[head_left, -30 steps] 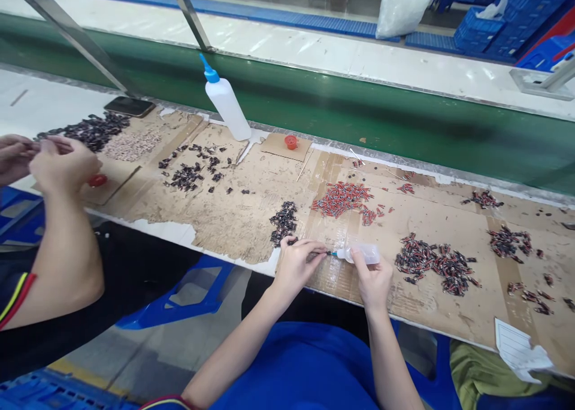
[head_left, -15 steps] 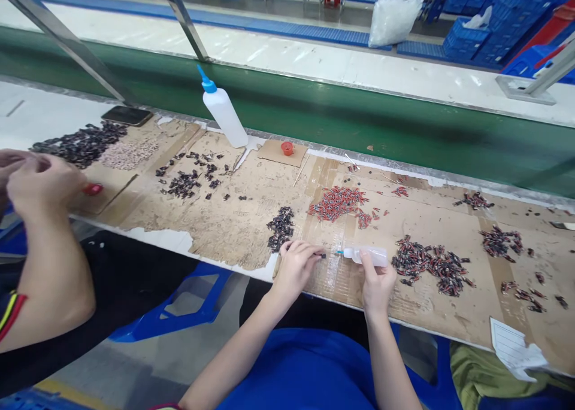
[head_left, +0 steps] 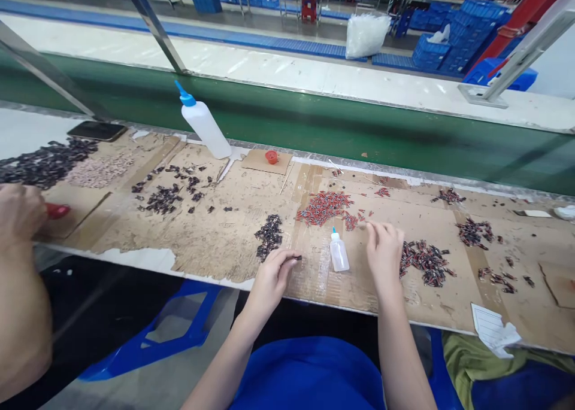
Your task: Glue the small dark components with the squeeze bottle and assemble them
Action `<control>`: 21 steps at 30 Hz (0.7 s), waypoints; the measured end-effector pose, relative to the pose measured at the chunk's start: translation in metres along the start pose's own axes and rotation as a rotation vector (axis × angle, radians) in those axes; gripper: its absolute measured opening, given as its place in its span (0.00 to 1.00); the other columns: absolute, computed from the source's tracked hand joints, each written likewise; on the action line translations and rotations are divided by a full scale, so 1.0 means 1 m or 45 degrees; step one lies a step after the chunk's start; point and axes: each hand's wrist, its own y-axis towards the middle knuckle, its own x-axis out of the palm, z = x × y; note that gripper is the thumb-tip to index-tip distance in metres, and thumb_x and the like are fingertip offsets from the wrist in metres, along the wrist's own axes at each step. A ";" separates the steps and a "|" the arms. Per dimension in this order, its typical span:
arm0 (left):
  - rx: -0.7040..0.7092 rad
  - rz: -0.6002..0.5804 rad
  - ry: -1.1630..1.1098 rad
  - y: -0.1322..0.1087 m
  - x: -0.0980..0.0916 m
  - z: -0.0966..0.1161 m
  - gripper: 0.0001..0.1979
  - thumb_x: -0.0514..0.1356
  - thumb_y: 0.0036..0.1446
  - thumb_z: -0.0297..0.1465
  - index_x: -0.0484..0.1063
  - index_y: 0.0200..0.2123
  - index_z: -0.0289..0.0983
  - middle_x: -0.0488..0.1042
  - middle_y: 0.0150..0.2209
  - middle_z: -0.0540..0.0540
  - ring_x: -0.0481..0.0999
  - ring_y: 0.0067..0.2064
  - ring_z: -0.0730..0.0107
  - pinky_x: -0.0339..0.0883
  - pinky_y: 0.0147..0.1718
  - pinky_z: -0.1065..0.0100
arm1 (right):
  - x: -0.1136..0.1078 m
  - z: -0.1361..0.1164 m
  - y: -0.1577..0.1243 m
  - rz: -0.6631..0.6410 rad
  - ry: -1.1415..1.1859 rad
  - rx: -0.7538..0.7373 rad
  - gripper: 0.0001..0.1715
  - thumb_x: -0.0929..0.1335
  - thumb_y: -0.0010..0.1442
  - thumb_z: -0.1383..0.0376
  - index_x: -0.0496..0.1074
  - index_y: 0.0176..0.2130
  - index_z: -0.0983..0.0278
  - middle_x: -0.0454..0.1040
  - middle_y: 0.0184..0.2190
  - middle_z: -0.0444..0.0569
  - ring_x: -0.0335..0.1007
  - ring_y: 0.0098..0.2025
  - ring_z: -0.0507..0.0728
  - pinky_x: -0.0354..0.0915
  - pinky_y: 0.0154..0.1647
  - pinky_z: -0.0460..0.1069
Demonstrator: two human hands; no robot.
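My left hand (head_left: 271,273) is closed in a pinch on a small black part (head_left: 298,258) just above the cardboard. Beside it lies a heap of small black parts (head_left: 269,236). My right hand (head_left: 385,247) has its fingertips pressed together at the right edge of the small red-and-black parts (head_left: 324,208); whatever is between them is too small to make out. Between my hands a small clear squeeze bottle (head_left: 339,255) with a blue tip rests on the cardboard, apart from both. Right of my right hand are piled red-and-black pieces (head_left: 426,263).
A large white bottle (head_left: 206,128) with a blue nozzle stands behind, near a red cap (head_left: 271,157). At left a co-worker's hand (head_left: 20,209) is beside a red object (head_left: 57,210). A phone (head_left: 97,130) lies at the back left. A torn paper (head_left: 494,331) overhangs the front edge.
My right hand has let go of the small squeeze bottle, now on the cardboard, and moved up to the red parts. My left hand still holds the black part. The view has shifted.
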 end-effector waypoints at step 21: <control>-0.066 0.245 -0.344 0.011 0.007 0.041 0.08 0.59 0.59 0.29 0.80 0.36 0.38 0.82 0.35 0.45 0.81 0.38 0.66 0.75 0.41 0.67 | -0.016 -0.060 -0.017 -0.049 1.048 0.340 0.15 0.76 0.44 0.57 0.74 0.27 0.64 0.78 0.25 0.47 0.72 0.26 0.53 0.69 0.30 0.49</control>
